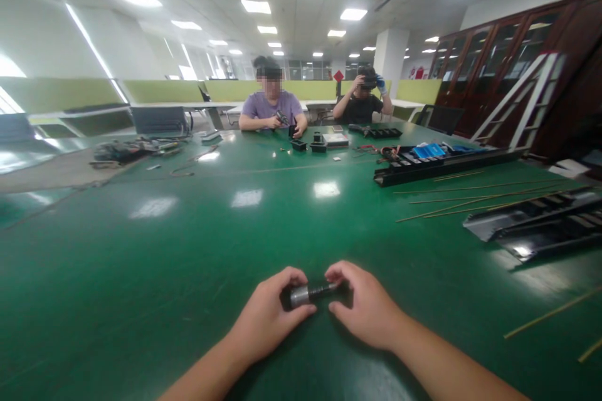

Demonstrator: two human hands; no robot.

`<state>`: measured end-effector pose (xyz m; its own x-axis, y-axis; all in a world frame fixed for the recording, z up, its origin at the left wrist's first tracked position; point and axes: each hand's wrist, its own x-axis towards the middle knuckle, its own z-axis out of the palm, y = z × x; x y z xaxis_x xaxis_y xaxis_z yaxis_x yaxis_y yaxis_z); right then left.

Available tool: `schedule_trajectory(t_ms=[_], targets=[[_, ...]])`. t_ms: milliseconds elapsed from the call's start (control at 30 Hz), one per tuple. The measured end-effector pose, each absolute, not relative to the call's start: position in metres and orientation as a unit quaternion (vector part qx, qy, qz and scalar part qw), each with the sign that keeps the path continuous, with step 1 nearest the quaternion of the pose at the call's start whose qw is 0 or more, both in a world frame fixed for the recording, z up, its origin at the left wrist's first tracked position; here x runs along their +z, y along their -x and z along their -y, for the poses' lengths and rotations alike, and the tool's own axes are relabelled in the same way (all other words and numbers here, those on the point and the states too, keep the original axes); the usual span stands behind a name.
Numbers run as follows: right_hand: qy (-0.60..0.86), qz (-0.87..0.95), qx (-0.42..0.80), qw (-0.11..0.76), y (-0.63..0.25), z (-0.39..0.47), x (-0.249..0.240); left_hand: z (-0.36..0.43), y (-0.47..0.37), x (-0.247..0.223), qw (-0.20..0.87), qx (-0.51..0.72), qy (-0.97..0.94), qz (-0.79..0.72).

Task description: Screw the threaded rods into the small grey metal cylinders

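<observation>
A short cylindrical object (310, 294), silver at its left end and black towards the right, lies crosswise just above the green table (216, 232). My left hand (270, 313) curls around its silver end, with fingers behind and thumb in front. At the thinner right end, my right hand (367, 307) is curved, its fingertips by the tip and its thumb apart below. Whether the right fingertips press on the tip is hard to tell.
Black metal rails (540, 225) and thin yellowish rods (461, 203) lie at the right. Two people sit across the table, one holding a dark tool (282, 117). Small black parts (318, 146) stand before them. Cables and tools (126, 149) lie far left.
</observation>
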<state>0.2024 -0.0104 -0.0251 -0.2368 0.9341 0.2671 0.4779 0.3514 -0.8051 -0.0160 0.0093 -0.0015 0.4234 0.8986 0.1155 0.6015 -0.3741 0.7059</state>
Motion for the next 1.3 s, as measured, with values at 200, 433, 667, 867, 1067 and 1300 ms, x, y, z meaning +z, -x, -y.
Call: schedule_trajectory(t_ms=[200, 433, 667, 867, 1067, 1300], targets=[[0.472, 0.737, 0.303, 0.377, -0.2019, 0.0131, -0.0226, -0.006, 0.0126, -0.0007, 0.286, 0.238, -0.804, -0.463], [0.46, 0.762, 0.29, 0.351, -0.2, 0.0173, -0.018, -0.0006, 0.0135, -0.0037, 0.274, 0.242, -0.82, -0.441], [0.449, 0.77, 0.285, 0.352, -0.1996, 0.0179, -0.0176, -0.0002, 0.0157, -0.008, 0.262, 0.264, -0.824, -0.427], [0.447, 0.771, 0.288, 0.35, -0.1985, 0.0179, -0.0166, -0.0003, 0.0141, -0.0052, 0.254, 0.25, -0.843, -0.404], [0.43, 0.776, 0.294, 0.356, -0.1978, 0.0181, -0.0167, 0.0009, 0.0129, -0.0029, 0.251, 0.249, -0.85, -0.392], [0.436, 0.773, 0.292, 0.356, -0.1993, 0.0171, -0.0159, 0.0, 0.0126, -0.0044, 0.239, 0.246, -0.846, -0.407]])
